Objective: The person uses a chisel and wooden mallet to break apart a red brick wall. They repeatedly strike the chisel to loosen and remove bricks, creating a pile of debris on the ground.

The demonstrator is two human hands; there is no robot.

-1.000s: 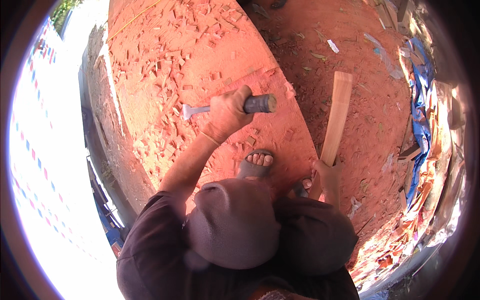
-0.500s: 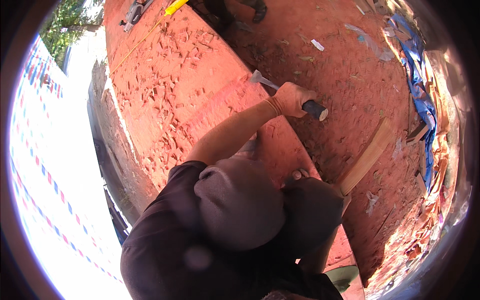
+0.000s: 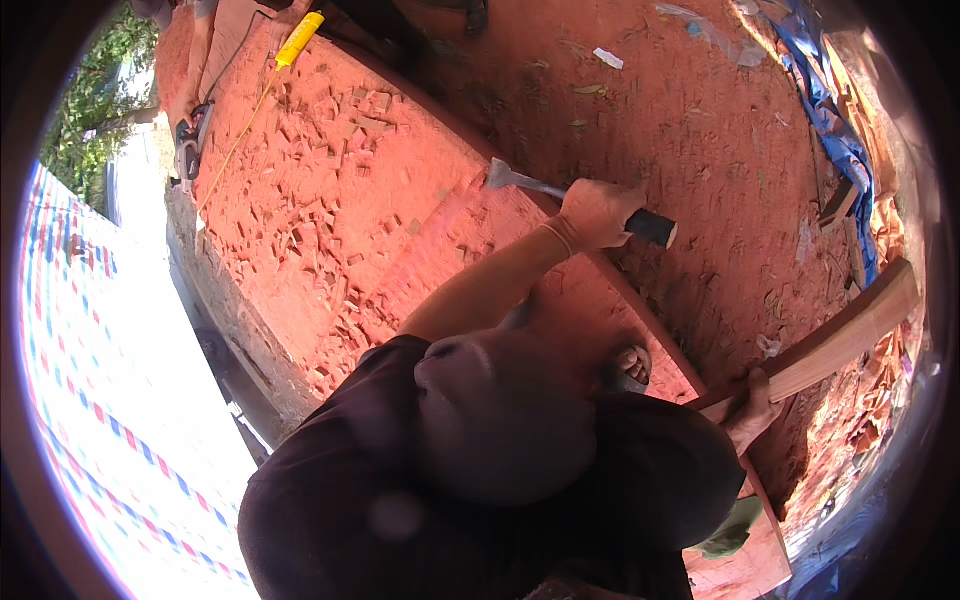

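Chisel, blade angled onto red slab w/ chips, is sitting clenched in your left hand. Right hand is gripping wood mallet, raised off to the side, prob. for striking.

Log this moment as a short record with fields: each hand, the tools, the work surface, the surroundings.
left hand: closed around chisel
chisel: black handle, blade tip on slab
right hand: gripping wooden mallet, raised off slab
slab: reddish wood, littered with chips
surroundings: bare foot on slab, yellow plug, blue tarp
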